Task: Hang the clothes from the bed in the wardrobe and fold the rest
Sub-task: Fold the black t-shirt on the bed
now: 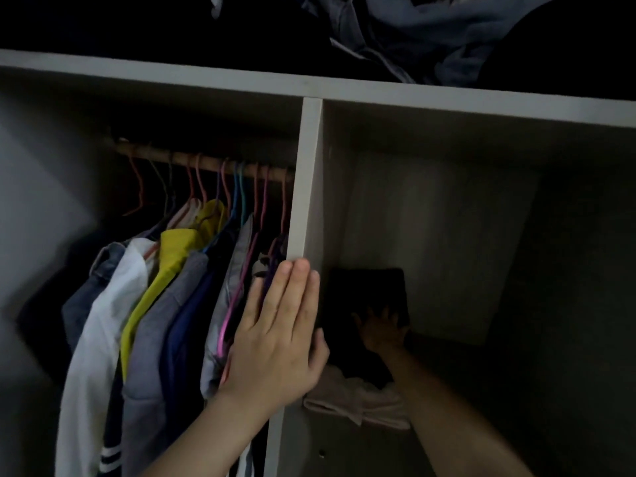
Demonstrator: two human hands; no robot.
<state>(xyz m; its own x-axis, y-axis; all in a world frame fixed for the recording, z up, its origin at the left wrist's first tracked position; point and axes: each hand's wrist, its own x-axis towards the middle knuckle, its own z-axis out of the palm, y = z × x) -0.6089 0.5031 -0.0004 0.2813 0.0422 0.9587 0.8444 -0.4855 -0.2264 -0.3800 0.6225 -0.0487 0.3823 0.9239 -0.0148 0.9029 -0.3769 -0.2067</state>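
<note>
Stowing step: R grip (pixel 382 330), fingers spread, grasping nothing, presses dark folded garment (pixel 368 287) onto pale garment (pixel 358 397) in wardrobe's right compartment, L grip (pixel 278 339) flat on divider (pixel 309 173); next, prob. withdraw w/o toppling stack.

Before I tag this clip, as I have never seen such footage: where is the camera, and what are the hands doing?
No machine here: one camera worn on a person's head looks forward and down into a white wardrobe. The left hand lies flat, fingers straight, against the white upright divider panel. The right hand reaches into the dim right compartment, fingers spread on a dark folded garment that seems to lie on a pale beige folded cloth; neither hand grips anything. Left of the divider, yellow, white, grey and blue clothes hang on coloured hangers from a wooden rail. Crumpled blue-grey cloth sits on the top shelf.
</note>
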